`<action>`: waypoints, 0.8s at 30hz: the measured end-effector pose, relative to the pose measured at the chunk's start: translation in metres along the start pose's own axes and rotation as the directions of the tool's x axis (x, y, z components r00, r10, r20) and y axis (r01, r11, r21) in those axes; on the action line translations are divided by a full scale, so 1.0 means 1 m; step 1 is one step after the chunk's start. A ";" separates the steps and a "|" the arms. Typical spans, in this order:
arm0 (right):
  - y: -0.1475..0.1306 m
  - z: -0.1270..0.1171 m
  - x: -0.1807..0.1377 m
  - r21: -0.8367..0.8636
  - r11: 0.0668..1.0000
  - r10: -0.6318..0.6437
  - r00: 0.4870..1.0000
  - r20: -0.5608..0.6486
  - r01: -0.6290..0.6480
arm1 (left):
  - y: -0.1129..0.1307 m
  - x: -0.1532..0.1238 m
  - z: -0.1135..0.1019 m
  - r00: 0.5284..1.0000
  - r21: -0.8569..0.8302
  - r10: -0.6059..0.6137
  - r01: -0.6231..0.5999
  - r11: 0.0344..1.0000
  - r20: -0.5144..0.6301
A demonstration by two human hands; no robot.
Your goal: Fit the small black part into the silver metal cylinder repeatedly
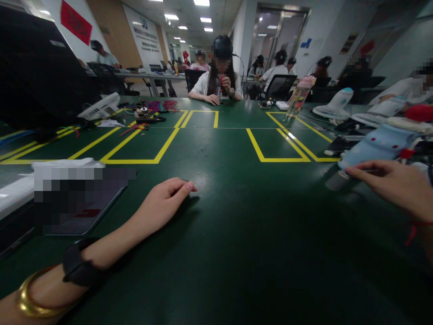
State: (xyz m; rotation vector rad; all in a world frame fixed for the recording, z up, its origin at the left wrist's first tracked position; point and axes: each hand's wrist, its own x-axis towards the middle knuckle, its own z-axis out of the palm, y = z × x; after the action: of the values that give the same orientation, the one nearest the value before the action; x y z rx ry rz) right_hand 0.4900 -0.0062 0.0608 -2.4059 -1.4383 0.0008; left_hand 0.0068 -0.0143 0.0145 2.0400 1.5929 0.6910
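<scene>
My left hand (172, 195) rests on the dark green table, palm down, its fingers loosely curled together and the thumb along them. Nothing shows in it; the undersides of the fingers are hidden. At the right edge, my right hand (389, 178) has its thumb and fingertips closed at the end of a small grey cylinder (338, 180), which is tilted at the table surface. Just behind that hand is a light blue bottle (375, 142) with red spots. A dark-screened tablet or phone (76, 212), partly blurred, lies left of my left hand.
Yellow tape (286, 160) marks boxes on the green table (209, 253). Wires and small parts (149, 110) lie at the back left beside a white fan (101, 106). A pink-lidded clear bottle (299, 99) and another fan (334, 108) stand back right. A person (216, 81) sits opposite.
</scene>
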 end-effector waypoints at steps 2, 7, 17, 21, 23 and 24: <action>-0.002 -0.001 -0.002 0.027 1.000 0.008 1.000 0.027 -0.009 | 0.000 0.000 0.000 1.000 -0.004 -0.003 0.003 1.000 -0.004; 0.002 0.004 -0.010 0.117 0.992 -0.040 0.999 0.034 0.036 | 0.000 0.000 0.000 1.000 -0.013 0.000 0.000 1.000 0.006; -0.029 0.047 -0.044 0.320 0.843 -0.361 0.896 -0.259 0.432 | -0.002 0.002 0.004 1.000 -0.020 -0.003 0.003 1.000 0.003; -0.097 0.062 -0.084 0.616 0.525 -0.642 0.748 -0.167 0.588 | -0.002 0.001 0.003 1.000 -0.012 -0.011 0.011 1.000 -0.003; -0.129 0.069 -0.105 0.684 0.398 -0.748 0.647 -0.144 0.612 | -0.004 0.001 0.002 1.000 -0.005 -0.010 0.010 1.000 -0.011; -0.142 0.072 -0.113 0.699 0.350 -0.788 0.599 -0.140 0.624 | -0.004 0.001 0.002 1.000 -0.004 -0.008 0.008 1.000 -0.013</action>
State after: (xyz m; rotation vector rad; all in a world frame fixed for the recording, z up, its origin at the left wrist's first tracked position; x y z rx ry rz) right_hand 0.3006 -0.0213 0.0148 -1.0326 -2.0224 0.5279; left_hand 0.0050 -0.0126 0.0101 2.0287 1.6051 0.7059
